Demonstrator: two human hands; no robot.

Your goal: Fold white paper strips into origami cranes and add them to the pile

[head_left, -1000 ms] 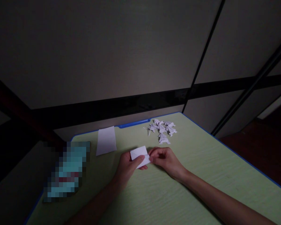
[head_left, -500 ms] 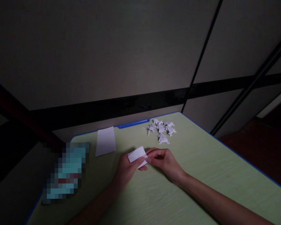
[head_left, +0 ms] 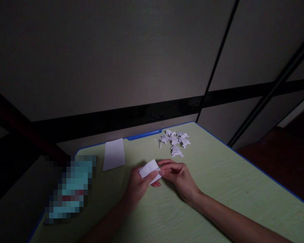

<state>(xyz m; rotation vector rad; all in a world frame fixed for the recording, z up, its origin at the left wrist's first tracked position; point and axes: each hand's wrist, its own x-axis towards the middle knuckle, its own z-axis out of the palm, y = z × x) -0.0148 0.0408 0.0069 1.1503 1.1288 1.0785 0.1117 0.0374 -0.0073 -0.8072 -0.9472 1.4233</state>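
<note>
White folded paper [head_left: 149, 168] sits pinched in left hand's [head_left: 139, 182] closed grip.

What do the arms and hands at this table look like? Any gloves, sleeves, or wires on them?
Both the left hand and right hand are ordinary human hands, without gloves. No sleeves, watch, markings or cables show on the visible forearms. The light is too dim to rule out small rings.

Turquoise item [head_left: 72, 187] at left: pixelated, markings unreadable. Folded paper [head_left: 147, 169]: underside and near part hidden by left hand [head_left: 138, 185], right corner by right hand [head_left: 182, 179]. White folded figures [head_left: 176, 150], far side: overlapped, creases too small to tell. Both forearms and table [head_left: 225, 175] were cut off at near edge.
</note>
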